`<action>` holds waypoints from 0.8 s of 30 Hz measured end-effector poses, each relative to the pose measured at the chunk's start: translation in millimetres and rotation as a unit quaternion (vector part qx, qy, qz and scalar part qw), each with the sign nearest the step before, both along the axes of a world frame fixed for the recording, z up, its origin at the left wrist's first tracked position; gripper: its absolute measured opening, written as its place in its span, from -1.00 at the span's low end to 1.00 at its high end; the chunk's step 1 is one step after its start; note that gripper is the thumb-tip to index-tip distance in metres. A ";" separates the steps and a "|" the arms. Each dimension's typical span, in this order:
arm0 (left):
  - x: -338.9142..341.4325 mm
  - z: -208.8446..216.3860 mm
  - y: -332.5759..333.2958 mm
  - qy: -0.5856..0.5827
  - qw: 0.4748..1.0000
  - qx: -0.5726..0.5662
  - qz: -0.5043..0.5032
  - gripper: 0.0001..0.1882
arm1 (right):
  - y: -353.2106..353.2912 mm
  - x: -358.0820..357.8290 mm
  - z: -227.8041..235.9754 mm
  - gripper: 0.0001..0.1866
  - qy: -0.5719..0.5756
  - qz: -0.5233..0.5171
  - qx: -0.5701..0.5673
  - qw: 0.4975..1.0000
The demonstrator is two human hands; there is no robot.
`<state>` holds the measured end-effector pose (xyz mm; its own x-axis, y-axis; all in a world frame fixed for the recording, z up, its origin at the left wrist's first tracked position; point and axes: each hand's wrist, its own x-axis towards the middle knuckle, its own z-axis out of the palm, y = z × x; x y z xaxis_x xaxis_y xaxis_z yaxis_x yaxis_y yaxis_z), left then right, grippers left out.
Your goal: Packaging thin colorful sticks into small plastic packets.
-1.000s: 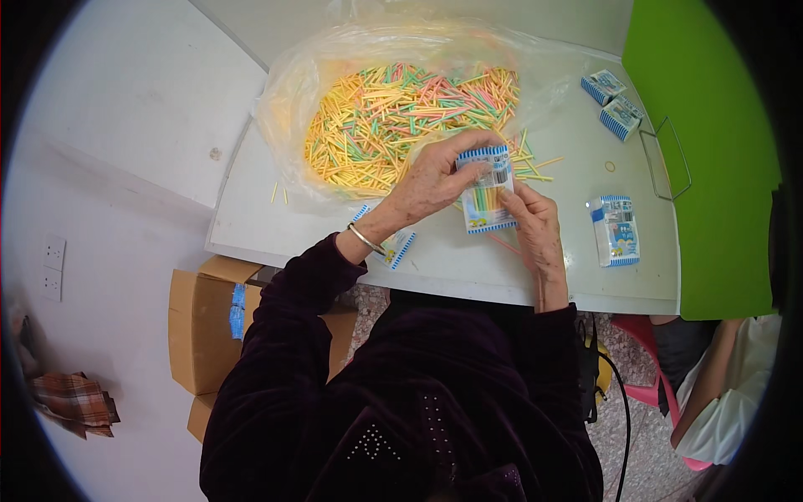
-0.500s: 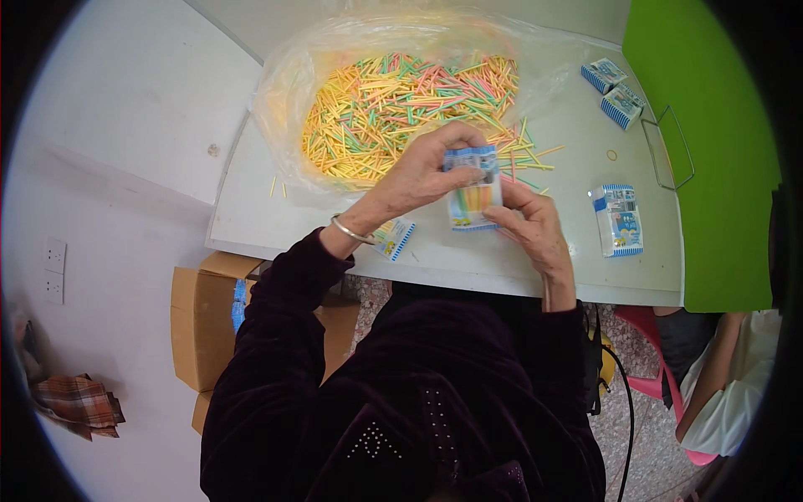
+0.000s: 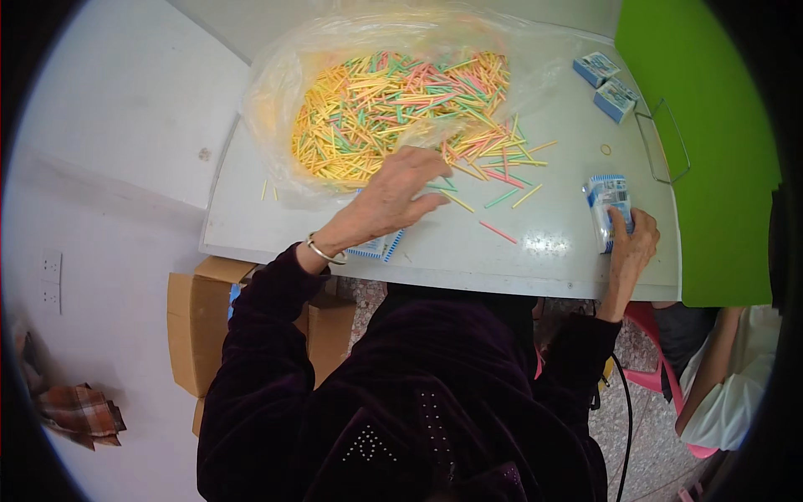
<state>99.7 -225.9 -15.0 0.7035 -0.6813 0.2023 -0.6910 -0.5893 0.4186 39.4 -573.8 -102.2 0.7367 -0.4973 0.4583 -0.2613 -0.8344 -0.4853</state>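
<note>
My left hand (image 3: 391,199) hovers open over the near edge of a heap of coloured sticks (image 3: 400,109) lying on a clear plastic bag (image 3: 276,92). Under its wrist lies a flat blue-and-white packet (image 3: 375,247). My right hand (image 3: 629,247) rests at the table's right front, its fingers on a small blue-and-white packet (image 3: 607,209) filled with sticks. Loose sticks (image 3: 502,201) lie scattered between both hands.
Two small blue boxes (image 3: 607,84) sit at the far right of the grey table (image 3: 468,243), near a wire loop (image 3: 661,138) and a rubber band (image 3: 606,150). A green panel (image 3: 711,151) borders the right. Cardboard boxes (image 3: 201,326) stand below the table's left. Another person's arm (image 3: 711,376) shows lower right.
Both hands were together on the packet at the table's middle. My right hand has carried it to the right front edge; my left hand has let go and opened by the stick heap.
</note>
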 end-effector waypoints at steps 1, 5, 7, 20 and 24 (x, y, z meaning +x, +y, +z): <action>1.7 -3.2 -9.8 0.001 1.000 -0.003 -0.007 -0.66 | -1.5 1.6 -1.7 -0.62 0.001 -0.007 -0.003 1.000; 4.9 -13.9 -44.7 -0.053 0.993 -0.061 -0.083 -0.68 | -8.1 4.8 -7.7 -0.74 -0.032 0.006 0.005 0.999; 8.1 -16.1 -57.3 -0.047 0.992 -0.072 -0.095 -0.68 | -7.4 4.2 -9.4 -0.77 -0.070 -0.003 0.033 0.997; 17.5 -7.9 -96.8 0.251 0.951 -0.177 -0.043 -0.77 | 81.6 -9.9 50.4 -0.70 -0.102 0.301 0.260 0.912; 8.7 -19.4 -74.5 0.162 0.973 -0.159 -0.039 -0.85 | 85.4 -7.5 47.0 -0.81 -0.018 0.357 0.250 0.900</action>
<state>108.5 -300.3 -34.4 0.7144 -0.6742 0.1874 -0.5296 -0.3458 0.7746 31.9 -488.4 -55.2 0.9391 -0.0549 0.3392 0.2780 -0.4589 -0.8439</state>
